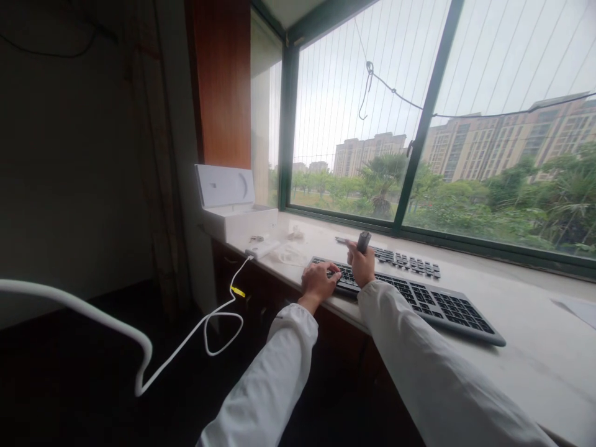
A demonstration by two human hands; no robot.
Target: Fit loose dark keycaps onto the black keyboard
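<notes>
A long black keyboard lies slantwise along the front of the white sill. My left hand rests at its left end with the fingers bent onto it, gripping that part; the fingertips are partly hidden. Over the keyboard's left part, my right hand is closed around a dark tool with a blocky handle, which sticks up above the fist. The tool's lower end is hidden, so its kind cannot be told. Behind the keyboard, loose black keycaps lie set out in rows.
An open white box stands at the sill's left end. Near it lie a white adapter and crumpled clear plastic. A white cable with a yellow tag hangs off the edge. Windows rise behind; paper lies far right.
</notes>
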